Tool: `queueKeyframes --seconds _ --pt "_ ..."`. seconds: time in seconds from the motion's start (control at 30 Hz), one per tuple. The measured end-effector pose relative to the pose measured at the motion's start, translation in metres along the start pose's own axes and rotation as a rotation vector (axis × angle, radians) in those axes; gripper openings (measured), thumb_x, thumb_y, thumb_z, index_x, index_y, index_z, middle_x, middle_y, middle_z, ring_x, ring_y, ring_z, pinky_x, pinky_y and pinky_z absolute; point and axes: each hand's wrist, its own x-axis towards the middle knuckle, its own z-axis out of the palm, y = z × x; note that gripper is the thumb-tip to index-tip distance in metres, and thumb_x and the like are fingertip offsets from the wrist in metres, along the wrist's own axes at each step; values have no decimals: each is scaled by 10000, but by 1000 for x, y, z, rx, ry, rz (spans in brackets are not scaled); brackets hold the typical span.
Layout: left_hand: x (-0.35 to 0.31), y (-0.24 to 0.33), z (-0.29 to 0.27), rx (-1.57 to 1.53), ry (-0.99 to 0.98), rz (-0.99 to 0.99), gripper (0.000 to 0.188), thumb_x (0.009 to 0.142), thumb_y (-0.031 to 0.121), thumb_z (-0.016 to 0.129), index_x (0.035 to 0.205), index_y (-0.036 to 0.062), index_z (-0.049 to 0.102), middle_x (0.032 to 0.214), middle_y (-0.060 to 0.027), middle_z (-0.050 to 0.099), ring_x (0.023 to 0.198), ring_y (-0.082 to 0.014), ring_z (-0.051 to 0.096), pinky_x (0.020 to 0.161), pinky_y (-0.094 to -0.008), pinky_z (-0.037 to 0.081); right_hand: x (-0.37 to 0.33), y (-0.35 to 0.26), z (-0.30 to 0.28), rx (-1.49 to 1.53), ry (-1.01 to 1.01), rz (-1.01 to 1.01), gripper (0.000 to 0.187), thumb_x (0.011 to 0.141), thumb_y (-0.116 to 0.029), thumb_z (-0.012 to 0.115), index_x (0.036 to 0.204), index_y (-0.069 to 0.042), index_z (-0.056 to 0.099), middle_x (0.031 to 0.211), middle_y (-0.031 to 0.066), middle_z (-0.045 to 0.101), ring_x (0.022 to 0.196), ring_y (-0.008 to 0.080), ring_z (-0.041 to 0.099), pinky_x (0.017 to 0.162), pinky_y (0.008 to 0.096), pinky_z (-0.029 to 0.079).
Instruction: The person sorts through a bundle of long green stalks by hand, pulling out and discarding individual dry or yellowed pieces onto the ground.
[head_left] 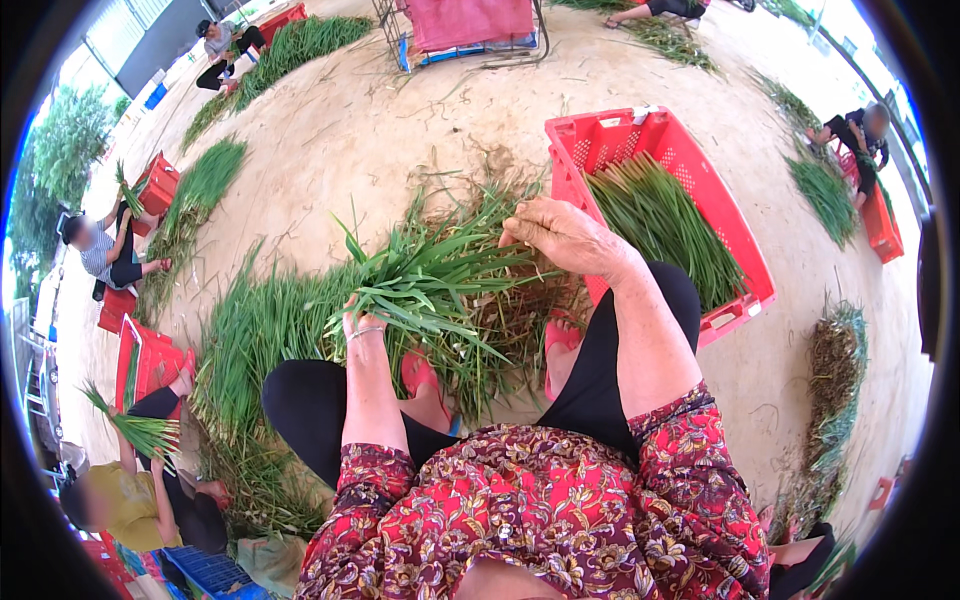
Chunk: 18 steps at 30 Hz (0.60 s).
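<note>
While the sandy ground (400, 110) spreads wide all around, long rows of green stalks lie on it, and the biggest heap (260, 330) sits right in front of the person, a little to the left. To the right stands a red crate (735, 235) with holes in its walls. Inside it lies a neat layer of cleaned green stalks (660, 220), all pointing the same way. Near the feet there is a brown pile of dry scraps (515, 310), just beside the crate.

The person sits low with knees apart, in black trousers and a flowery red top. Other people sit well apart around the yard with their own red crates and green rows.

Between the two hands is a bunch of green stalks (430, 280), held up over the heap. The left hand (362, 325) has its fingers closed round the bunch from below. The right hand (570, 235) is at the far end of the bunch, fingers curled and pinching at the stalks there; I cannot tell just what they pinch.

It looks like the cleaning step: pulling off the bad bits. Next, I think, the clean bunch needs to go into the crate, laid the same way as the others.
</note>
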Motion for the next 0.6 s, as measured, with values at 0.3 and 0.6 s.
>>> queueKeyframes --seconds 0.3,0.6 --pt "13 13 -21 146 -60 21 186 866 201 516 872 52 628 861 -121 684 828 -302 669 780 -505 560 -1 -7 -1 -171 -77 -73 328 871 -340 648 833 -19 703 811 147 658 788 314 642 725 393 495" --pt "-1 5 -9 214 -18 27 252 922 232 431 890 61 613 862 -134 683 826 -322 668 776 -511 557 -2 6 13 -270 -34 -90 233 860 -227 679 792 -5 675 713 165 612 703 316 618 638 399 474"
